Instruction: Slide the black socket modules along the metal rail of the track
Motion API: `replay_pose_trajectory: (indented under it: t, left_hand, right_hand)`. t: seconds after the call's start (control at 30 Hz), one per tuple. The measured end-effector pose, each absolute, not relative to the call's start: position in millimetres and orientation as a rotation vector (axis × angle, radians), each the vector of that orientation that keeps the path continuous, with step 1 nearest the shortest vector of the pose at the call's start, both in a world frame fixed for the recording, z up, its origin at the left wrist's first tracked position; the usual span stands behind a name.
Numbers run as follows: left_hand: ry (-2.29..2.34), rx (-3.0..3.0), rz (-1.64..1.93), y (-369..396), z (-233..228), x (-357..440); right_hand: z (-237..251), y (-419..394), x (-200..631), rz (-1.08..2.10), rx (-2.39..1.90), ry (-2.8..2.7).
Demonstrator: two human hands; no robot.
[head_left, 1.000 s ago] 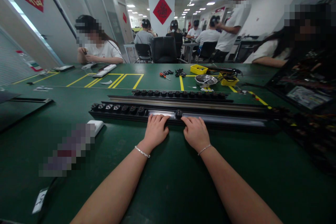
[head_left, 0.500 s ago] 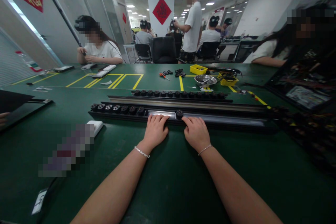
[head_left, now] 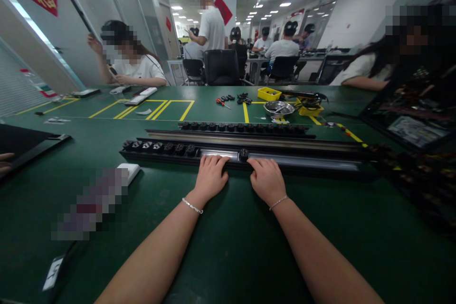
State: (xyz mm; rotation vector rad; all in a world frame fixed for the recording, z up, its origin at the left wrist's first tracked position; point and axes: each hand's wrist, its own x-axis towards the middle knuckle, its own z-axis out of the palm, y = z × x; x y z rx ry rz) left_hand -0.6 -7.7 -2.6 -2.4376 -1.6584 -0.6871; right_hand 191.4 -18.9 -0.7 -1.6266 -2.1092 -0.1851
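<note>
A long black channel rail (head_left: 302,164) lies across the green table in front of me. Along its left part sits a row of round black socket modules (head_left: 180,149); a single module (head_left: 243,154) stands apart near the middle. My left hand (head_left: 211,175) rests on the rail's near edge left of that single module, fingers stretched over the edge, thumb held apart. On its other side, my right hand (head_left: 267,178) lies on the same edge, its index fingertip close to the module. Both hands are open; the tips of some fingers are hard to make out.
Behind lie another rail (head_left: 213,138) and a row of modules (head_left: 242,128). Farther back are a metal bowl (head_left: 279,109), a yellow bin (head_left: 269,94) and an orange-handled screwdriver (head_left: 223,103). A blurred-out strip (head_left: 94,202) lies left. Co-workers sit at both sides.
My hands and the rail have stayed in place. In the background, a standing person has moved left, and the seated person at the left has raised a hand.
</note>
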Motion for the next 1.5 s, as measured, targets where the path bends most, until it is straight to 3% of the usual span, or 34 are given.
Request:
replay_pose_trajectory:
  t: [1.5]
  left_hand:
    - [-1.656,-2.428,-0.69,-7,-4,-1]
  right_hand:
    - [-1,-15,203,-0.172,-1.603,-2.106]
